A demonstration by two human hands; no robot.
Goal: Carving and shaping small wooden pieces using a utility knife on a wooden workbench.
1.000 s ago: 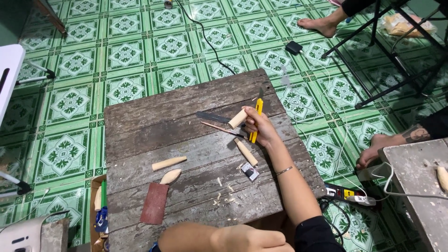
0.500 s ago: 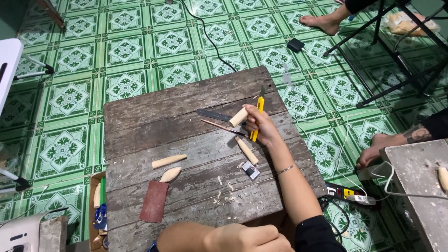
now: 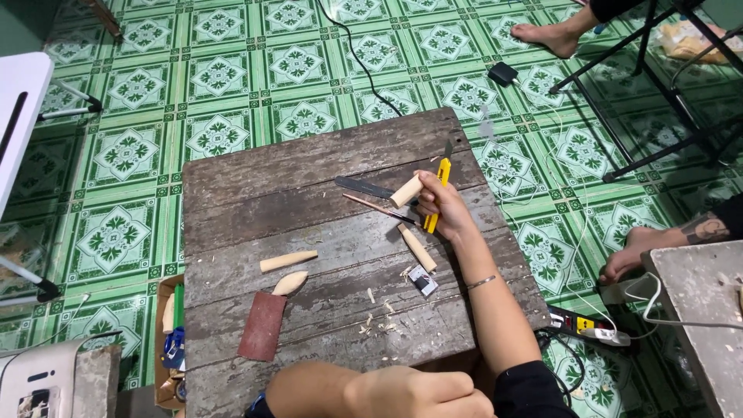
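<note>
My right hand (image 3: 450, 209) is closed around a yellow utility knife (image 3: 436, 193) at the far right part of a worn wooden table (image 3: 255, 186). Just left of it lie a dark-bladed knife with a pale wooden handle (image 3: 406, 190) and a thin pencil (image 3: 371, 207). A carved wooden stick (image 3: 418, 248) and a small black-and-white object (image 3: 423, 280) lie below the hand. My left hand (image 3: 422, 393) rests as a fist at the near edge, with nothing seen in it. Two more wooden pieces (image 3: 288, 261) (image 3: 290, 282), reddish sandpaper (image 3: 261, 327) and shavings (image 3: 379, 317) lie mid-table.
A cardboard box with tools (image 3: 166, 340) sits at the table's lower left. Other people's bare feet (image 3: 546, 35) (image 3: 635, 251) rest on the green tiled floor. A power strip (image 3: 588, 325), cables, black stand legs (image 3: 642, 85) and a grey table (image 3: 696, 310) crowd the right.
</note>
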